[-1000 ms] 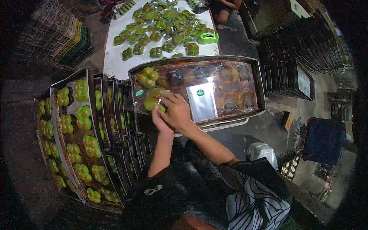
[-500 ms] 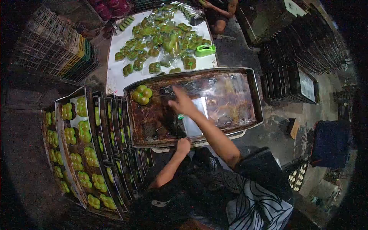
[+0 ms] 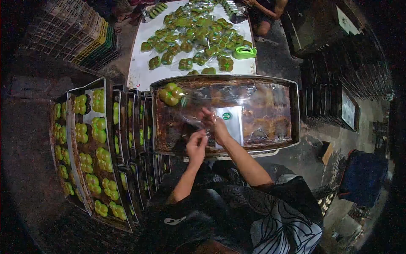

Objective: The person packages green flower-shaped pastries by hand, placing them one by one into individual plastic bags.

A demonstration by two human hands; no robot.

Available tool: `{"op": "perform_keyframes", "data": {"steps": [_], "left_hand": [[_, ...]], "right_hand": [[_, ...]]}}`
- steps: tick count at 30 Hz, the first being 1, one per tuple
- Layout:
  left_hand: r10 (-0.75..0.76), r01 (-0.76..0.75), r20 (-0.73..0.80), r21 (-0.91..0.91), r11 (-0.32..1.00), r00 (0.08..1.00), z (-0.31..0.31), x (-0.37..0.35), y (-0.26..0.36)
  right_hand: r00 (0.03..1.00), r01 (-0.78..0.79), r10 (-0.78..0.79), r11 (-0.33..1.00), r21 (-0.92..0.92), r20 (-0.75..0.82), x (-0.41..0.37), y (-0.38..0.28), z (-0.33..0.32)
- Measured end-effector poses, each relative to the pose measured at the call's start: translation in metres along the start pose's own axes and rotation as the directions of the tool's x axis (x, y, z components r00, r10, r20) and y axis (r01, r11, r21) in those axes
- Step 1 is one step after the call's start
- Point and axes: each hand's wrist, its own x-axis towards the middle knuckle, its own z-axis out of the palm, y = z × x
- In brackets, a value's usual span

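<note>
At 9 o'clock a rack of trays (image 3: 76,144) holds rows of green buns, with stacked crates (image 3: 72,29) at 10 o'clock. Near the centre, the left hand (image 3: 196,144) reaches up to the near edge of a baking tray (image 3: 169,139), its fingers drawn together on the lower edge of a clear bag (image 3: 192,115). The bag hangs crumpled just above the tray floor, at 5 o'clock from a green bun cluster (image 3: 170,94) lying in the tray's far-left corner. The right hand (image 3: 216,125) pinches the bag's right side between thumb and fingertips. Just beside it, at 3 o'clock, lies a pile of bags (image 3: 232,127) bearing a green sticker. At 12 o'clock a white table (image 3: 139,72) carries wrapped green buns and a green tape dispenser (image 3: 244,52). Dark tray stacks (image 3: 338,84) stand at 3 o'clock.
</note>
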Motion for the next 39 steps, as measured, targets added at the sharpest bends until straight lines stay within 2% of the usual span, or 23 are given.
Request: {"op": "perform_keyframes", "data": {"steps": [2,3,4,6,7,8,9,10,12,13,14,15,18,19,20,26,28,30,32,34,36,37,39], "left_hand": [[-0.316,0.083,-0.297,-0.597,0.798,0.901,-0.017,0.027,-0.006],[-0.493,0.359,0.089,-0.797,0.486,0.865,-0.058,0.038,-0.025],[-0.460,0.378,0.172,-0.832,0.406,0.871,-0.084,0.050,-0.040],[-0.212,0.379,0.324,-0.867,0.325,0.922,-0.143,0.069,-0.066],[-0.461,0.241,-0.024,-0.827,0.507,0.887,-0.144,0.074,-0.042],[-0.469,0.249,-0.028,-0.819,0.516,0.883,-0.156,0.081,-0.043],[-0.466,0.105,-0.142,-0.879,0.465,0.873,-0.167,0.083,-0.045],[-0.461,-0.051,-0.252,-0.913,0.405,0.851,-0.174,0.089,-0.046],[-0.528,-0.052,-0.204,-0.956,0.288,0.825,-0.166,0.103,-0.018],[-0.509,-0.088,-0.136,-0.989,0.117,0.850,-0.167,0.109,-0.015],[-0.483,-0.113,-0.069,-0.992,-0.063,0.873,-0.170,0.111,-0.012],[-0.489,-0.144,-0.127,-0.990,0.003,0.863,-0.172,0.119,-0.009],[-0.551,-0.289,-0.294,-0.952,0.098,0.781,-0.171,0.137,-0.001],[-0.474,-0.300,-0.404,-0.911,0.282,0.782,-0.153,0.139,0.009],[-0.290,-0.180,-0.286,-0.922,0.342,0.913,-0.140,0.132,0.015],[-0.220,0.122,0.029,-0.896,0.426,0.975,-0.083,0.108,0.066],[-0.172,0.086,-0.048,-0.718,0.691,0.984,-0.061,0.090,0.063],[-0.190,0.145,0.022,-0.735,0.663,0.982,-0.057,0.089,0.062],[-0.257,0.254,0.172,-0.910,0.328,0.951,-0.054,0.087,0.087],[-0.200,0.253,0.188,-0.887,0.386,0.962,-0.035,0.077,0.090],[-0.094,0.084,0.014,-0.583,0.808,0.996,-0.015,0.068,0.074],[-0.097,0.077,-0.013,-0.520,0.851,0.995,-0.009,0.066,0.075],[-0.210,0.195,0.073,-0.734,0.650,0.975,-0.010,0.062,0.090]], "right_hand": [[0.983,-0.165,0.067,0.727,0.667,0.171,0.001,-0.018,0.060],[0.956,-0.294,0.209,0.633,0.716,0.208,0.003,-0.001,0.078],[0.904,-0.408,0.344,0.514,0.755,0.255,0.006,0.026,0.089],[0.847,-0.527,0.446,0.628,0.573,0.289,0.035,0.065,0.096],[0.900,-0.332,0.356,0.934,-0.136,0.252,0.070,0.065,0.091],[0.921,0.067,0.254,0.647,-0.759,0.297,0.102,0.067,0.089],[0.987,0.135,-0.123,0.261,-0.956,0.105,0.121,0.062,0.104],[0.847,-0.012,-0.527,-0.163,-0.986,0.077,0.142,0.053,0.116],[0.909,0.121,-0.348,-0.303,-0.945,0.229,0.193,0.080,0.096],[0.913,0.127,-0.338,-0.297,-0.946,0.228,0.189,0.078,0.106],[0.936,0.069,-0.345,-0.033,-0.997,0.076,0.182,0.075,0.113],[0.942,0.002,-0.327,0.218,-0.976,-0.071,0.177,0.056,0.119],[0.776,0.334,-0.611,0.190,-0.923,0.155,0.074,-0.007,0.138],[0.743,0.461,-0.580,0.080,-0.884,0.335,0.053,-0.024,0.143],[0.713,0.499,-0.578,0.022,-0.866,0.397,0.038,-0.035,0.149],[0.764,0.393,-0.591,0.110,-0.913,0.258,-0.002,-0.062,0.141],[0.678,0.364,-0.711,0.105,-0.925,0.186,-0.004,-0.066,0.133],[0.682,0.355,-0.710,0.116,-0.928,0.172,-0.013,-0.070,0.124],[0.588,0.380,-0.793,0.097,-0.920,0.159,-0.033,-0.073,0.119],[0.555,0.366,-0.813,0.048,-0.929,0.177,-0.042,-0.079,0.112],[0.555,0.182,-0.822,0.271,-0.945,-0.129,-0.037,-0.092,0.113],[0.582,0.176,-0.798,0.311,-0.934,-0.156,-0.033,-0.092,0.109],[0.642,0.301,-0.762,0.352,-0.886,-0.085,-0.051,-0.083,0.100]]}}
